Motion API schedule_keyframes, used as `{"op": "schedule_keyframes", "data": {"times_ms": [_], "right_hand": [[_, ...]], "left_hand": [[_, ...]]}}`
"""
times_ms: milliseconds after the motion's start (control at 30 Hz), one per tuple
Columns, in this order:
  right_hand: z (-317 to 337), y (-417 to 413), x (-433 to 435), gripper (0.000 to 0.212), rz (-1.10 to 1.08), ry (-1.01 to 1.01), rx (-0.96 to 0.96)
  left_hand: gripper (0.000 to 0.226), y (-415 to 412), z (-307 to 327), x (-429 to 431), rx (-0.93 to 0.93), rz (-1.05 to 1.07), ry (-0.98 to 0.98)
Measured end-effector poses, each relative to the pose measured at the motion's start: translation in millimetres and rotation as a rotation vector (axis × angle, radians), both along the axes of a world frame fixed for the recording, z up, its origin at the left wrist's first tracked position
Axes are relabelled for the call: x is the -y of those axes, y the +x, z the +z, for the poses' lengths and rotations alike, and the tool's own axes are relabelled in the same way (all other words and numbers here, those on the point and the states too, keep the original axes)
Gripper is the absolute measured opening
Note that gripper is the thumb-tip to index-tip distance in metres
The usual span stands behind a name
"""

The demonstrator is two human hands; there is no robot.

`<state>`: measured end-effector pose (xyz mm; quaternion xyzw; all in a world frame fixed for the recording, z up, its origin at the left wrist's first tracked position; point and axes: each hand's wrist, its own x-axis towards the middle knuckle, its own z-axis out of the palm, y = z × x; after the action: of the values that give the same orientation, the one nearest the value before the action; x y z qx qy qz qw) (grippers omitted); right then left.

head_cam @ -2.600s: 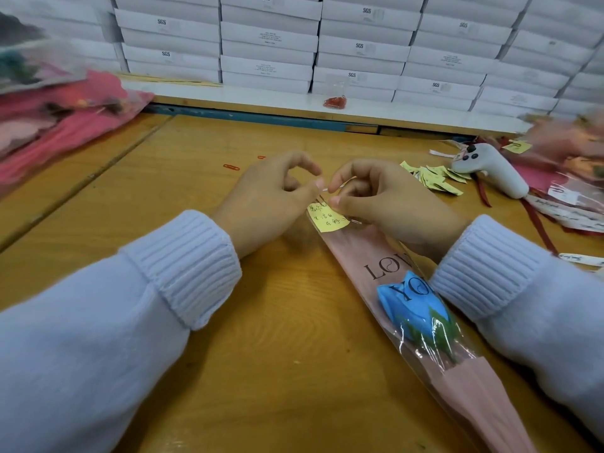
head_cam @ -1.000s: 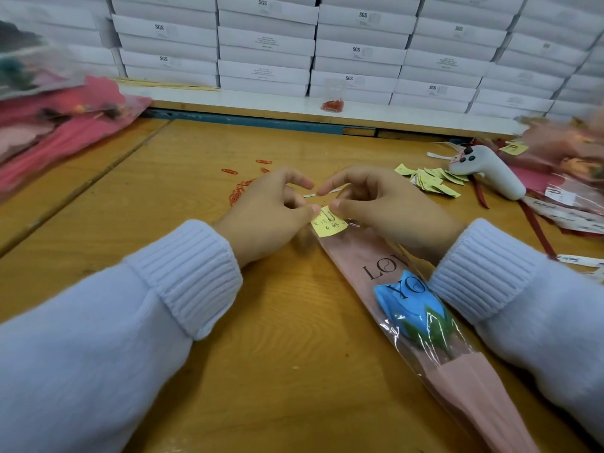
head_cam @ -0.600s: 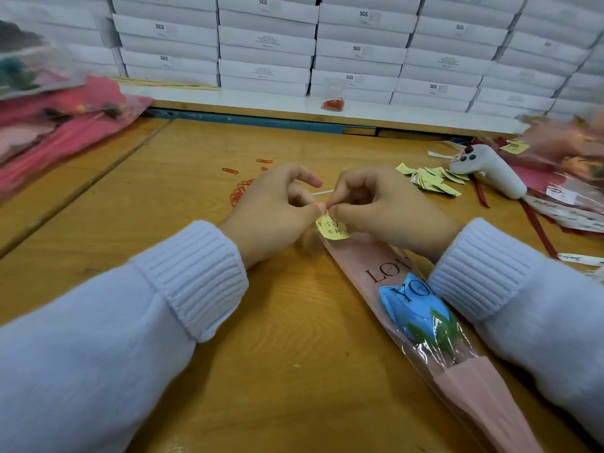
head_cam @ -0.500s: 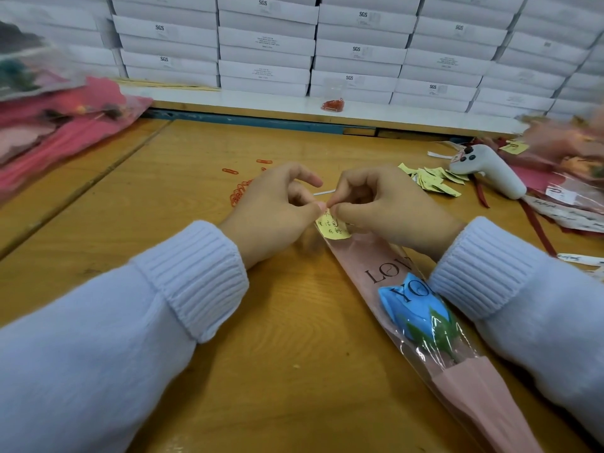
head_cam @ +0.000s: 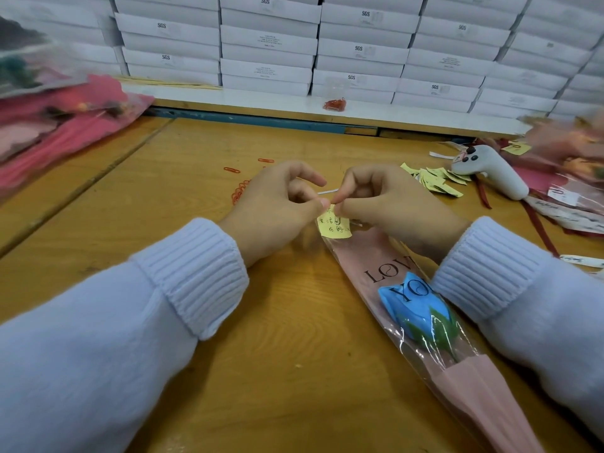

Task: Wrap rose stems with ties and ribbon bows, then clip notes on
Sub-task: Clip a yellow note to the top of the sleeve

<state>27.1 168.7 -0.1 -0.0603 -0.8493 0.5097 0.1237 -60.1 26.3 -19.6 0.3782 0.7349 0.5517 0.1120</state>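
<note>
Pinching the yellow note [head_cam: 334,225], left hand [head_cam: 277,209] and right hand [head_cam: 394,206] meet at the far end of the wrapped rose [head_cam: 413,305], bloom beside the right wrist.

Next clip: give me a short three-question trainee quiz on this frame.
1. True or false: the left hand lies flat on the table.
2. The rose in the wrapper is: A red, B blue, C white?
3. On which side of the hands do the loose paper clips lie?
Key: 1 false, it and the right hand pinch the note; 2 B; 3 the person's left.
</note>
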Motion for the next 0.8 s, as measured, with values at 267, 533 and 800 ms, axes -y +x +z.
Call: {"op": "schedule_keyframes", "data": {"times_ms": [267, 533, 800], "right_hand": [[2.8, -0.1, -4.5, 0.005, -0.012, 0.001, 0.037], [1.5, 0.5, -0.5, 0.009, 0.01, -0.003, 0.048], [5.6, 1.3, -1.8, 0.006, 0.023, -0.003, 0.079]], "left_hand": [[0.02, -1.7, -0.3, 0.6, 0.019, -0.004, 0.013], [0.019, -1.3, -0.5, 0.6, 0.01, 0.001, 0.012], [0.021, -2.0, -1.0, -0.8, -0.001, 0.005, 0.009]]}}
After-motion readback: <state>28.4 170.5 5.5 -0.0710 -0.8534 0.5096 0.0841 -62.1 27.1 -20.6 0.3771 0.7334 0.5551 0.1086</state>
